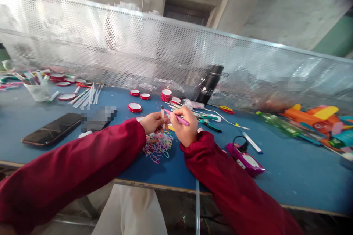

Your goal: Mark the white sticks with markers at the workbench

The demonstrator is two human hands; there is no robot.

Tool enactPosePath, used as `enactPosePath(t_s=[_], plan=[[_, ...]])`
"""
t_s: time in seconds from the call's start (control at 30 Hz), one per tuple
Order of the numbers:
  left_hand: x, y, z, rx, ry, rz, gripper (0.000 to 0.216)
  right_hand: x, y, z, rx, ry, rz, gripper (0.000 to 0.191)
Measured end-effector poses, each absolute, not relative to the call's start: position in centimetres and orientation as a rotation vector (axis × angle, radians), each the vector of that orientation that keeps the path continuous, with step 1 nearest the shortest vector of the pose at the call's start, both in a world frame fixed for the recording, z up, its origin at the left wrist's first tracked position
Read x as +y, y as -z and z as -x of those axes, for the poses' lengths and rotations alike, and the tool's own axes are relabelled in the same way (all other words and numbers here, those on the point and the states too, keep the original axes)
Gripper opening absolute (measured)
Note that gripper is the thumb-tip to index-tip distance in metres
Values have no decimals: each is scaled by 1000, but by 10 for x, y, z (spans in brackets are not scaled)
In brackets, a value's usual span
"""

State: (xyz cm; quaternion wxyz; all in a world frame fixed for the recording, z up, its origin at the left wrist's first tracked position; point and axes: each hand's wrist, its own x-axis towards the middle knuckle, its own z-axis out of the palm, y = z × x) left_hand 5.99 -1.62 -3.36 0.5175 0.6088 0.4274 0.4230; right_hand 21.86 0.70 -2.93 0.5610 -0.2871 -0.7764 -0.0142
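Observation:
Over the blue tabletop my left hand [153,122] pinches a thin pale stick [163,115] with a dark tip, held upright. My right hand [185,125] grips a purple marker [180,119] like a pen, its point close to the stick; whether they touch I cannot tell. Just below my hands lies a loose heap of small colourful rubber bands [157,146]. Part of a yellow thing [171,127] shows between my hands, mostly hidden.
Two phones, one the dark phone [53,128], lie left. Red-rimmed round tins [135,107], a black cylinder [210,85] and green-handled pliers [211,126] are behind. A purple device [246,159] sits right, with an orange toy [311,119] beyond. A perforated metal panel [165,51] backs the table.

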Motion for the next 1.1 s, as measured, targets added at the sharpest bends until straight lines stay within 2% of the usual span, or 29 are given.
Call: enactPosePath(t_s=[0.7, 0.87, 1.1], plan=[[-16, 33, -60, 1028, -1013, -1455, 19, 9, 30, -219, -1834, 45, 686, 11], [-16, 33, -61, 1022, -1024, -1446, 25, 9, 31, -219, -1818, 28, 686, 10], [-16, 34, -61, 1036, -1009, -1450, 20, 9, 31, -219, -1820, 25, 693, 10]])
